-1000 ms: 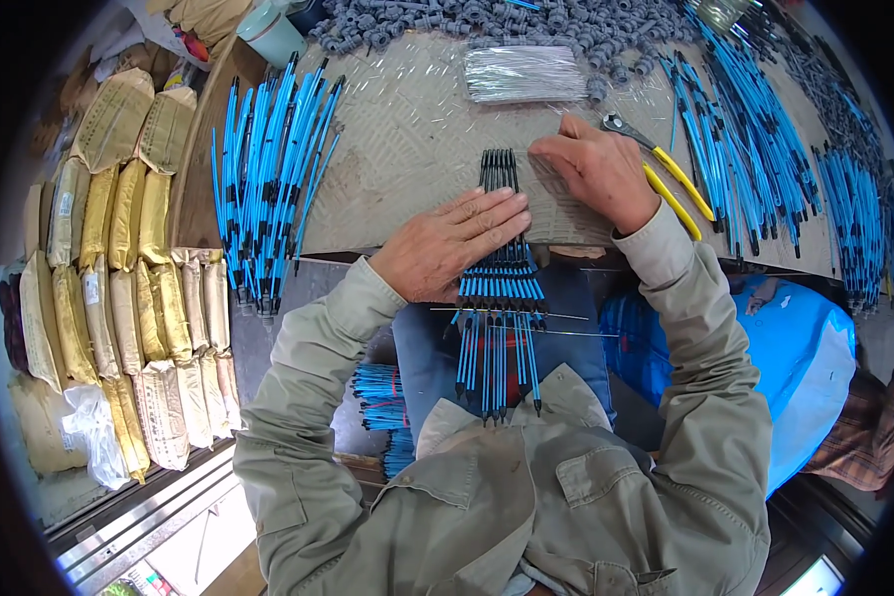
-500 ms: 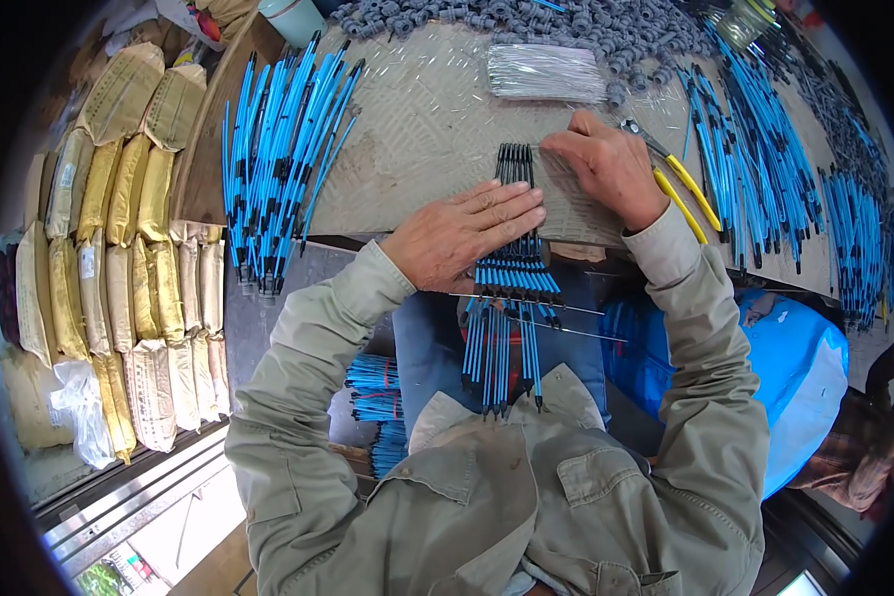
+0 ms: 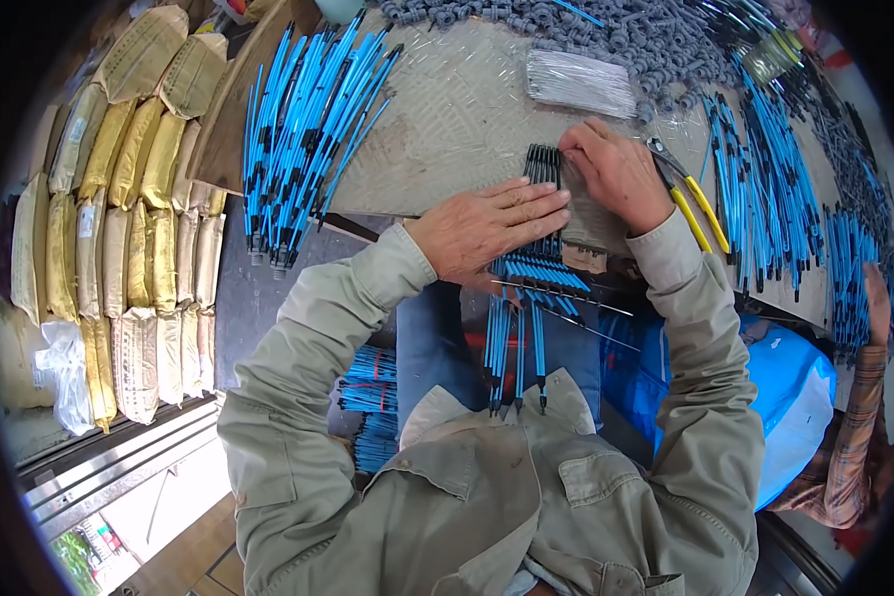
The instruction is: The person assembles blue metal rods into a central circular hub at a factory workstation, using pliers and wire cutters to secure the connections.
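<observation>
A row of thin blue rods with black ends [image 3: 544, 184] lies over the table's front edge and hangs toward my lap. Across its top my left hand [image 3: 497, 223] lies flat, fingers stretched and side by side, pressing the rods down. My right hand [image 3: 621, 177] rests just right of the rods' black tips, thumb and forefinger pinched close to the last one; what they hold, if anything, is too small to make out. Below the left hand, thin metal wires [image 3: 606, 306] run crosswise through the blue rods, their ends sticking out to the right.
Yellow-handled pliers [image 3: 700, 209] lie right of my right hand. Bundles of blue rods stand left [image 3: 313, 139] and right [image 3: 780, 189]. Farther back are a pack of silvery wires [image 3: 581, 83] and piled grey plastic parts [image 3: 646, 45]. Another person's hand [image 3: 875, 303] touches rods at far right.
The view has shifted slightly. My left hand stays flat on the rods and my right fingers stay at their tips. Another person's hand and plaid sleeve now show among the far-right rods.
</observation>
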Available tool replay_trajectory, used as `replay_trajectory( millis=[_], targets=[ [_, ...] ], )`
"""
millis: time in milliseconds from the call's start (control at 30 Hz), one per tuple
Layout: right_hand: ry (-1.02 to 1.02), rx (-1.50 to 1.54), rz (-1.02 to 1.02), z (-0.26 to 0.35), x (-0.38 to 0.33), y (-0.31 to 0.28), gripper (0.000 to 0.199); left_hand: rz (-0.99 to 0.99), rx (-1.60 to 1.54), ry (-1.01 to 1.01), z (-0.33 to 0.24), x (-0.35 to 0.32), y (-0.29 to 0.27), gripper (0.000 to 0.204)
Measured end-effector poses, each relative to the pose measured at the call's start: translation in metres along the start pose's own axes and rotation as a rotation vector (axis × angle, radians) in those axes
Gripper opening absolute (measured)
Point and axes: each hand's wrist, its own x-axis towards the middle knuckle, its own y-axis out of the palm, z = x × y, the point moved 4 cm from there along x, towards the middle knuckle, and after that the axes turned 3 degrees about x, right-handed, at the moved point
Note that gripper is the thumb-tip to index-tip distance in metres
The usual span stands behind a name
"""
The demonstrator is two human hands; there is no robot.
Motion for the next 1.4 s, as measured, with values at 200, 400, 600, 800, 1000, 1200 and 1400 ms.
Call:
replay_trajectory(
  millis=[200,400,600,800,1000,1200,1400],
  targets=[
    [-0.075,-0.012,0.012,-0.001,-0.001,-0.008,0.007,-0.07,-0.021,0.028,0.001,-0.001,0.002,0.094],
    [-0.141,-0.451,0.155,-0.001,-0.005,-0.015,0.01,-0.065,0.008,0.051,0.002,-0.001,0.004,0.099],
    [-0.263,-0.364,0.155,-0.003,0.006,-0.014,0.011,-0.025,0.023,0.06,0.003,0.0,0.0,0.102],
    [-0.109,-0.337,0.24,0.003,0.003,-0.015,0.009,-0.003,0.022,0.042,0.001,-0.002,0.002,0.106],
    [-0.136,-0.076,-0.022,0.012,0.004,-0.004,0.006,-0.054,0.003,0.048,0.0,0.0,0.002,0.101],
    [0.177,0.973,-0.015,0.089,-0.055,-0.123,0.022,-0.138,-0.052,0.08,-0.004,0.006,-0.005,0.095],
    [-0.125,0.021,-0.127,0.154,-0.087,-0.108,0.026,-0.156,-0.029,0.053,-0.003,-0.004,0.0,0.091]
  ],
)
